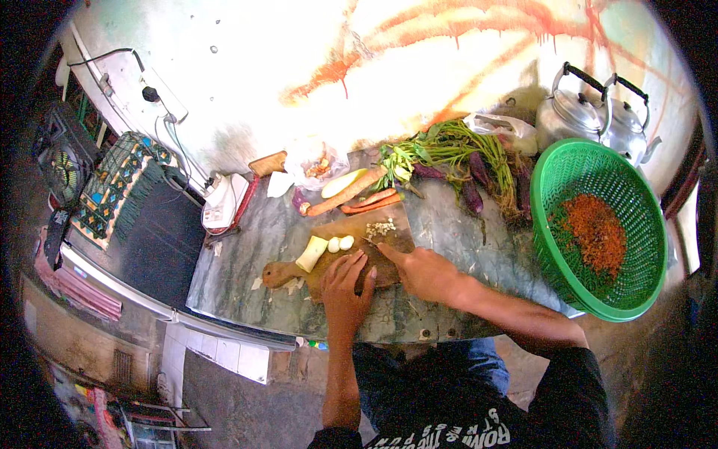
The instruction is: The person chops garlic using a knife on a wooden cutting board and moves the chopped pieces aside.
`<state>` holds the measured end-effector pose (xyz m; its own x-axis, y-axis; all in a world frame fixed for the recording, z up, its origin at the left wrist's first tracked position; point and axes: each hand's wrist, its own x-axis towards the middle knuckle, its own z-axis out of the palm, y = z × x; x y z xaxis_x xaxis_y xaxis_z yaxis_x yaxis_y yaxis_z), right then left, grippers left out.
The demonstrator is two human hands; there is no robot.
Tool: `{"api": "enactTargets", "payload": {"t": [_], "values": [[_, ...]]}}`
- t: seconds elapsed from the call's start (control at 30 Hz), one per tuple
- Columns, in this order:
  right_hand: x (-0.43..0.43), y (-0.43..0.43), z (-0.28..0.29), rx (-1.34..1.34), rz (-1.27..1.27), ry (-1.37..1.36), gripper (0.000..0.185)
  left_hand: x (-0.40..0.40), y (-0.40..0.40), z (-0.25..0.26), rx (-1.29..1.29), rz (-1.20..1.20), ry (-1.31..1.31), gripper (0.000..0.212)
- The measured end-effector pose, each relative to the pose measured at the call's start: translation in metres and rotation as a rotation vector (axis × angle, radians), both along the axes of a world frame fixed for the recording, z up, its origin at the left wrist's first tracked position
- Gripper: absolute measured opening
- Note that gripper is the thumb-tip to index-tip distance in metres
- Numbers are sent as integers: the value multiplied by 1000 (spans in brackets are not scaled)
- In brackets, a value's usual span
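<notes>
A wooden cutting board (325,283) with a handle lies on the worktop before me. My right hand (429,275) grips a knife (368,241), its index finger stretched along the tool; most of the knife is hidden. Close beside it, my left hand (346,289) rests on the board with fingers bent and thumb apart. Whether anything is under those fingertips cannot be seen. Just beyond them sit peeled garlic cloves (340,243) and a pale, thick cut vegetable piece (311,253). Chopped white bits (381,228) are heaped near the board's far right corner.
Carrots (348,192), purple eggplants (472,196) and long green beans (493,151) lie behind the board. A green plastic basket (538,224) holding orange shreds (597,233) stands right, before metal kettles (572,115). A white scale-like device (224,202) is left; a plastic bag (317,160) lies at back.
</notes>
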<state>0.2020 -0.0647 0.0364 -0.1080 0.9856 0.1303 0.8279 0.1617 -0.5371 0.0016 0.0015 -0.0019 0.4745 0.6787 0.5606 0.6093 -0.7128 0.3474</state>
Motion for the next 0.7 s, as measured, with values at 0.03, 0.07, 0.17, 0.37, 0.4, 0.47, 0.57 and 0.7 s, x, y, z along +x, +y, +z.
{"api": "enactTargets", "payload": {"t": [0.03, 0.07, 0.17, 0.37, 0.4, 0.47, 0.57, 0.7], "values": [[1, 0, -1, 21, 2, 10, 65, 0, -1, 0, -1, 2, -4, 36], [2, 0, -1, 27, 11, 24, 66, 1, -1, 1, -3, 2, -7, 36], [5, 0, -2, 36, 29, 59, 69, 2, 0, 0, 11, -2, -23, 36], [5, 1, -2, 32, 53, 67, 68, 0, -2, 3, 128, 19, -117, 29], [5, 1, 1, 24, 56, 65, 68, 0, -3, 5, 144, 31, -136, 28], [6, 0, 2, 21, 62, 65, 68, 0, -5, 5, 128, 83, -145, 26], [7, 2, -1, 30, 69, 69, 68, -1, -6, 4, 118, 119, -130, 24], [6, 2, 2, -7, 44, 93, 64, -2, -8, 6, 121, 108, -94, 22]]}}
